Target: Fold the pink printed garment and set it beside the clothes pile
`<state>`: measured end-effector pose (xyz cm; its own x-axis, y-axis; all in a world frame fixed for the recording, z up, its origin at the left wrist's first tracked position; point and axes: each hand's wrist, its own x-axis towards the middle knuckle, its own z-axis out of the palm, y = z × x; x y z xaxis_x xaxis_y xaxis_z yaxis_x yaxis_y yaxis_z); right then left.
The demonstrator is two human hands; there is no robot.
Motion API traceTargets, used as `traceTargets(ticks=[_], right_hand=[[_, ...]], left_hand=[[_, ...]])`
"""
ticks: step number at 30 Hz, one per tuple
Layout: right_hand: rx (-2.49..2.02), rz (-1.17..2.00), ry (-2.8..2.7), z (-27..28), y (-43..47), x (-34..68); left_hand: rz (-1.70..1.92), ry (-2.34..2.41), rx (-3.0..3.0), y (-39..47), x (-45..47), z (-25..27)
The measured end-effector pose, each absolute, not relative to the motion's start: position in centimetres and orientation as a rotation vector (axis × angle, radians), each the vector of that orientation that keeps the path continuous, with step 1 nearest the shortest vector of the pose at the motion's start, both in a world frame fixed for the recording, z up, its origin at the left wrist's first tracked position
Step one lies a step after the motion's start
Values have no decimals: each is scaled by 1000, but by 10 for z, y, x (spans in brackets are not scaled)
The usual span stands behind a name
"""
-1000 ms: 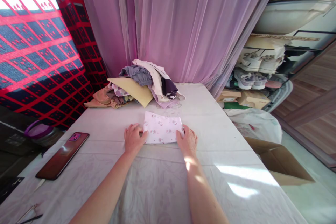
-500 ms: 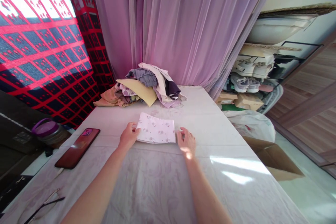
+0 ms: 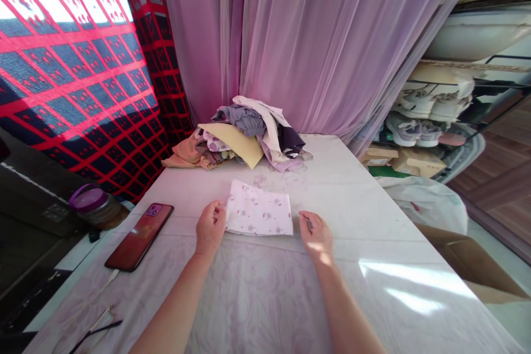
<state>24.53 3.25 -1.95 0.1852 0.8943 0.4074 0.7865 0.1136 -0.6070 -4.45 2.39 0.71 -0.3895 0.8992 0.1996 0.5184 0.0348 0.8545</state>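
Observation:
A folded white-pink cloth point(image 3: 259, 211) with a small printed pattern lies flat on the table, its front edge showing stacked layers. My left hand point(image 3: 211, 228) rests at its left edge, fingers loosely curled and their tips right beside the fabric; whether they touch it is hard to see. To the right of the cloth, a small gap away, my right hand point(image 3: 317, 237) is held low over the table. Its fingers are bent, with space between thumb and forefinger and nothing in them. Behind the cloth sits a heap of crumpled clothes point(image 3: 244, 120).
A red phone point(image 3: 140, 237) with a cable lies to the left, above a pair of glasses point(image 3: 94, 332). A purple-lidded jar point(image 3: 98, 207) stands beyond the table's left edge. Right of the table are a cardboard box point(image 3: 468, 260), a plastic bag point(image 3: 427, 202) and a shoe rack holding shoes point(image 3: 415, 131).
The view has swung slightly left. Both my hands have drawn outward from the cloth, the right hand more clearly. The cloth stays in place on the table.

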Motion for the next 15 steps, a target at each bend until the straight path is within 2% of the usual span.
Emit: traceTargets(ticks=[10,15], right_hand=[[-1552,173,-1503,-11,24,243],[-1399,71,-1471,16,19,232]], left_hand=[[1271,1887,1443,23,-42,11],[1295,1891,1418,22,-43,10]])
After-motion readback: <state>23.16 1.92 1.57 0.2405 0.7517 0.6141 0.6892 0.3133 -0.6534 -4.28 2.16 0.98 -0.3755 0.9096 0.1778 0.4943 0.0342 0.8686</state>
